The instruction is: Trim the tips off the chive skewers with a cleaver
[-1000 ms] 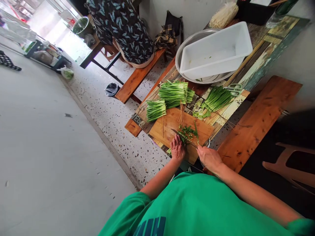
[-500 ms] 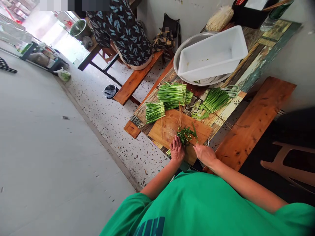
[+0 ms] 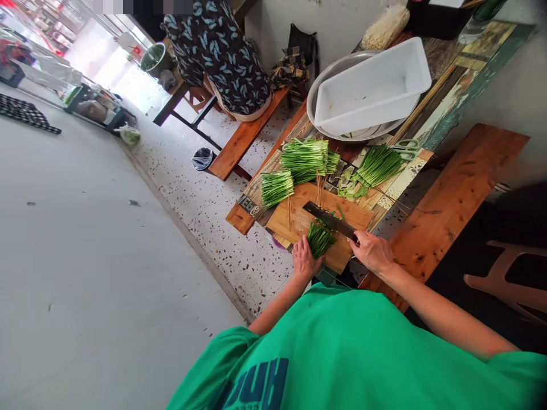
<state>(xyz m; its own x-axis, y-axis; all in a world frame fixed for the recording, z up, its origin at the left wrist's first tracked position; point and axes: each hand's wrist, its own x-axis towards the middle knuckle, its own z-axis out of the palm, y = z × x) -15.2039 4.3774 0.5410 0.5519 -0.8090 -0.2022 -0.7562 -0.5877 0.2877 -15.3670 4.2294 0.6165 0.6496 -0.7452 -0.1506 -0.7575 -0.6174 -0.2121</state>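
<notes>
In my right hand is the handle of a kitchen knife with a broad, dark blade. The blade lies tilted flat over the cutting board, its side showing and green bits on it. Below it is a bunch of green chives on the board. My left hand holds the near left side of this bunch, fingers along it and thumb at its near end. Thin wooden skewers stick out over the board from chive bundles behind it.
A white plastic tub rests in a metal basin at the table's far end. Scissors lie beside more skewered chives. Benches flank the table. Another person sits at a further table.
The knife has lifted and turned away from the chives, so its blade shows. My right hand has moved slightly right and up. My left hand stays at the bunch; the whole view has shifted.
</notes>
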